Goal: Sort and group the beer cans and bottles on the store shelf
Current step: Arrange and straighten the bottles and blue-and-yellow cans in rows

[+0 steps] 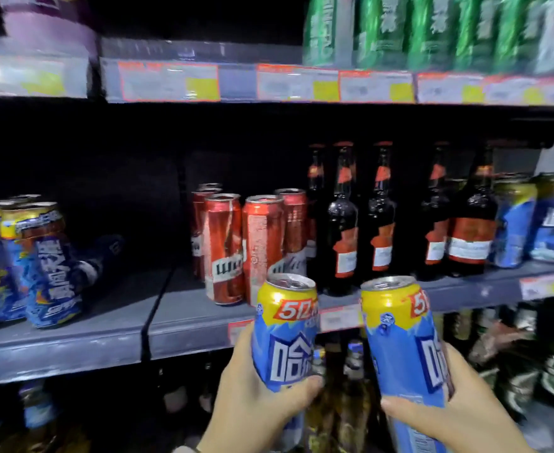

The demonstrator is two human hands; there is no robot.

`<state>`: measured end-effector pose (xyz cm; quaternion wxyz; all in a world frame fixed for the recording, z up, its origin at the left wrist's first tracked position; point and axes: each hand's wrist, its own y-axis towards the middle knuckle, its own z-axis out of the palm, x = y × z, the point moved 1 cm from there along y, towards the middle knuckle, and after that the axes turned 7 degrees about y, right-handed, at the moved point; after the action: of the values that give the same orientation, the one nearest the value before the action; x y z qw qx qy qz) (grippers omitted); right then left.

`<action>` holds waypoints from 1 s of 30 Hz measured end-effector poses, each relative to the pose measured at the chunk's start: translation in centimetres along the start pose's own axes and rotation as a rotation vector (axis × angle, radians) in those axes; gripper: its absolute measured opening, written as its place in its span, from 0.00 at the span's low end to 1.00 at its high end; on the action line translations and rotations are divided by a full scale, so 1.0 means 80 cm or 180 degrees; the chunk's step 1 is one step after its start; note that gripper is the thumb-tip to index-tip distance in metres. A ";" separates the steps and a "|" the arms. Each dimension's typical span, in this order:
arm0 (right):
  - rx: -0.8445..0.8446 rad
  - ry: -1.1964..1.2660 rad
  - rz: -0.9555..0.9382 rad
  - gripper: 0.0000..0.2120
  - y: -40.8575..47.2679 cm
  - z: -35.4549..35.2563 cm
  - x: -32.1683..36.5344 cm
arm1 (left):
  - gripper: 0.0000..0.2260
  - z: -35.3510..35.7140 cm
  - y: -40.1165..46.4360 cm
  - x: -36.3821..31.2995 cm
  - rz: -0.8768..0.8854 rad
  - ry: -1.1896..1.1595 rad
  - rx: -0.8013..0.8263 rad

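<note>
Left grip (pixel 252 387) wrapped round one blue can (pixel 284 331), right grip (pixel 458 407) round another (pixel 403 348), both upright before the shelf (pixel 184 318). Rigid, smooth, probably full and weighty; best held mid-body. Matching blue cans (pixel 530 220) far right, beyond the dark bottles (pixel 342 220).

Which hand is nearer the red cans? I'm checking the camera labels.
Left. The left hand, gripping a blue can, sits just below the red cans. The right hand, gripping another blue can, is below the bottles.
</note>
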<state>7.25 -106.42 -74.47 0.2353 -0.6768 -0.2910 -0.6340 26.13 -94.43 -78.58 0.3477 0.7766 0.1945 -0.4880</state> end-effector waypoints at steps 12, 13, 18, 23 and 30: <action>-0.1499 0.0443 -0.0596 0.27 0.063 -0.402 0.012 | 0.32 0.429 0.104 -0.181 0.0862 -0.0187 0.0599; -0.1528 0.0572 -0.0615 0.29 0.072 -0.430 0.009 | 0.32 0.455 0.111 -0.184 0.0888 -0.0174 0.0582; -0.1595 0.1055 -0.0759 0.14 0.138 -0.563 -0.014 | 0.26 0.550 0.144 -0.202 0.0826 -0.0171 0.0225; -0.1727 0.0918 -0.0837 0.21 0.227 -0.645 -0.018 | 0.27 0.592 0.202 -0.218 0.0690 -0.0188 -0.0410; -0.1775 0.0214 -0.0716 0.36 0.328 -0.675 -0.019 | 0.29 0.608 0.256 -0.225 0.0493 -0.0160 -0.0502</action>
<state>-13.61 -162.57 -70.05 -0.0218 -0.6574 -0.1708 -0.7336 0.90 -143.20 -69.01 0.4491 0.7470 0.1629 -0.4623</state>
